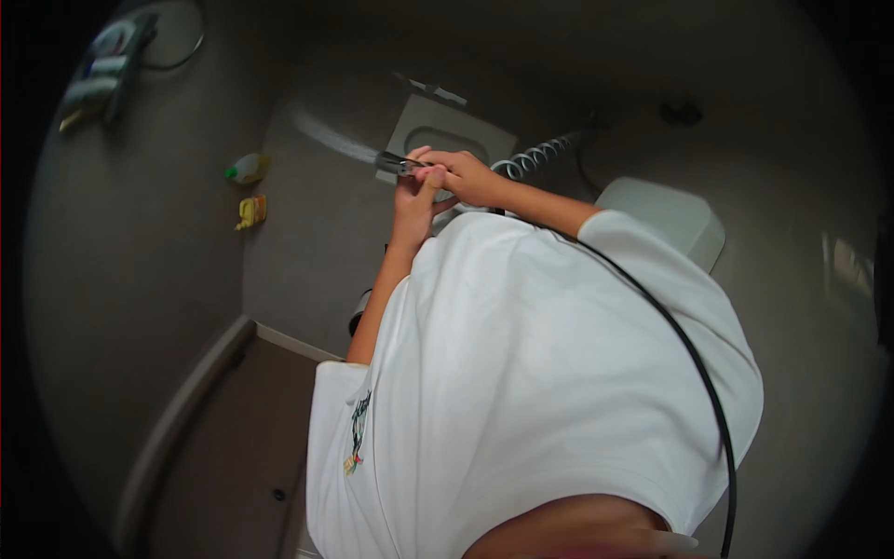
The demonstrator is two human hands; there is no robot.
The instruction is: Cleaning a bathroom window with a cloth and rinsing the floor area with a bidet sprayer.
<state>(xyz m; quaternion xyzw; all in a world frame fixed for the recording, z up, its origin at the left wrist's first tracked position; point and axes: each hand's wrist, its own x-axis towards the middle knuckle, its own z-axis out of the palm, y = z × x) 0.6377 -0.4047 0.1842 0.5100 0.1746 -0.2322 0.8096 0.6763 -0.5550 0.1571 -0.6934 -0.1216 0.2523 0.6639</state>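
A small grey-and-metal spray gun [391, 164] is held out in front of me above the squat toilet, and a pale jet of water [328, 138] fans from its tip toward the left. My right hand [461, 175] is closed about the gun's back end, its fingers bent over the top. From below, my left hand [417, 207] grips it too, with the thumb raised along it against the right fingers. Fingers hide most of the handle. A white coiled hose [542, 156] stretches from behind my right hand toward the wall.
The white squat toilet [503, 138] lies beyond my hands. A white boxy tank [666, 219] stands to the right. On the left are a green-capped bottle [246, 169], a yellow bottle [250, 212] and a wall shelf [126, 70]. A black cable [684, 340] runs over my right shoulder.
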